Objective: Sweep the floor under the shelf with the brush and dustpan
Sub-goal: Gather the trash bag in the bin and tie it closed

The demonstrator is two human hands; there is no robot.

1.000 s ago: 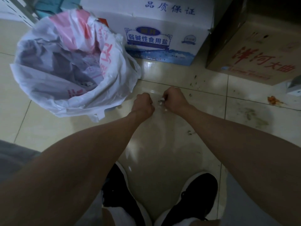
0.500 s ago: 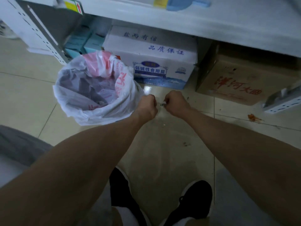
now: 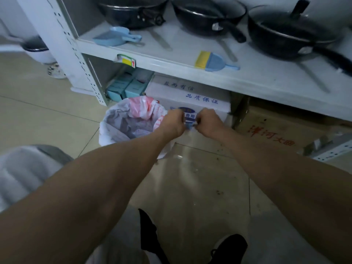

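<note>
Up on the shelf (image 3: 190,70), brush (image 3: 215,61) lies handle pointing right.

The white cardboard box (image 3: 192,96) under the shelf reads "品质保证" in blue on its top (a fainter line above is unclear). The brown cardboard box (image 3: 276,130) carries red "洋河大曲". A yellow shelf-edge tag (image 3: 128,60) shows a red arrow.

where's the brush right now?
Head view: the brush lies on the shelf board right of centre, yellow bristles pointing left, in front of the black pans, right of the blue dustpan. Neither hand holds it.
</note>
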